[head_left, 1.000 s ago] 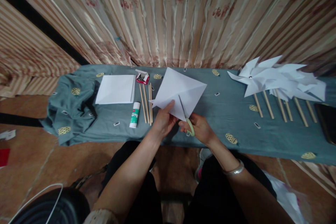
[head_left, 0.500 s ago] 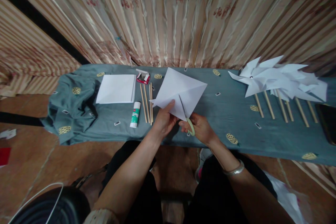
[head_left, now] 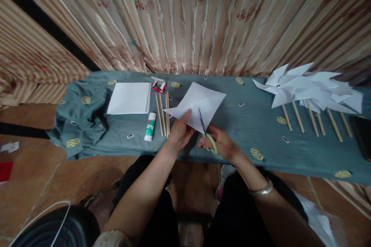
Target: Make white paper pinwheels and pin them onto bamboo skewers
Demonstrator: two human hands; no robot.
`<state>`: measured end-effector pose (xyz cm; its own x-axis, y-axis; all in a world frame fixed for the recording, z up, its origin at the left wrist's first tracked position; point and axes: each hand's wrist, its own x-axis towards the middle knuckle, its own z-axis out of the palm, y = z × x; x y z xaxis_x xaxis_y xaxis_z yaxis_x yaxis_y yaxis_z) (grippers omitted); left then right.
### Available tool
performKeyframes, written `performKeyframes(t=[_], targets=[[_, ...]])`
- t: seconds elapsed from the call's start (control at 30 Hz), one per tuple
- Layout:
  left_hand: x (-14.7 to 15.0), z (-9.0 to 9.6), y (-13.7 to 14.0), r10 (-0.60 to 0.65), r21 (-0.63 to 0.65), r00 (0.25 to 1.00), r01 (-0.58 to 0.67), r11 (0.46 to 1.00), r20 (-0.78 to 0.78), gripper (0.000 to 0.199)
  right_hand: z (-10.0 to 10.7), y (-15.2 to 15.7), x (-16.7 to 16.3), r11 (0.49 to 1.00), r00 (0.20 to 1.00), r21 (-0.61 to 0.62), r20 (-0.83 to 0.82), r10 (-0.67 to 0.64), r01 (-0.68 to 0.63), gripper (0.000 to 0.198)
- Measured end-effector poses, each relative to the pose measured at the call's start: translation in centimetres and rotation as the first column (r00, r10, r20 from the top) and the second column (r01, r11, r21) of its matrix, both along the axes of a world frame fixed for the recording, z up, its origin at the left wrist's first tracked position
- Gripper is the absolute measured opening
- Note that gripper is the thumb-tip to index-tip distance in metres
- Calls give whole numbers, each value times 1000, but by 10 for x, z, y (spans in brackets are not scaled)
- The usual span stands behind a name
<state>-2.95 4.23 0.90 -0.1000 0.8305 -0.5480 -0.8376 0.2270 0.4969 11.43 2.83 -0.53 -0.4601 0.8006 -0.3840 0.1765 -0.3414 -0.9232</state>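
A white square of paper (head_left: 199, 98) is held above the cloth by my left hand (head_left: 182, 131), its thumb on top and the fingers underneath. One slit flap of the sheet sticks out to the left. My right hand (head_left: 222, 141) grips a pair of scissors (head_left: 213, 143) by its pale green handles. The dark blade lies across the lower part of the paper, pointing up towards its middle. To the left of my left hand lie several wooden sticks (head_left: 161, 114) and a white and green glue stick (head_left: 150, 126).
A stack of white paper (head_left: 129, 98) lies on the left of the cloth-covered table (head_left: 240, 133). Behind the sticks is an open red box (head_left: 159, 85) of small metal pieces. Several paper pinwheels (head_left: 313, 87) on sticks overlap at the right, near a dark phone-like object (head_left: 361, 135).
The paper has turned and tilted a little in my left hand, its top corner lower and the left flap standing out further. The scissors have shifted slightly with my right hand.
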Motion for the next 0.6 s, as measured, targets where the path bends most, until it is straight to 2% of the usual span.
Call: performKeyframes(t=[0.13,0.2,0.27,0.3,0.37,0.4,0.47,0.5,0.53,0.6], targets=[[-15,5,5,67,-1,997,-67,998,-23,23,11,-2,23,984,990,-114,7,139,-137,65],[-24,6,6,92,1,995,-92,996,-40,26,16,0,43,962,970,-132,18,242,-237,58],[-31,5,6,97,13,993,-96,995,-66,27,19,2,64,961,963,-106,56,263,-257,54],[-33,4,5,90,17,992,-89,996,-87,26,20,4,73,975,974,-63,69,217,-213,55],[-34,1,2,68,44,987,-62,997,-146,26,19,8,85,994,998,105,64,-7,1,52],[-33,-1,0,52,67,982,-40,997,-181,27,18,9,87,963,983,212,35,-178,167,49],[-28,-5,-3,0,114,968,29,993,-252,28,16,10,86,822,901,392,-45,-431,413,47],[-25,-8,-5,-38,120,958,75,990,-285,28,16,10,83,764,873,457,-59,-484,455,48],[-21,-10,-7,-85,110,946,125,986,-314,27,16,10,80,730,862,508,-53,-503,457,49],[-15,-15,-11,-192,62,913,229,972,-361,23,15,10,74,718,872,582,32,-489,382,53]])
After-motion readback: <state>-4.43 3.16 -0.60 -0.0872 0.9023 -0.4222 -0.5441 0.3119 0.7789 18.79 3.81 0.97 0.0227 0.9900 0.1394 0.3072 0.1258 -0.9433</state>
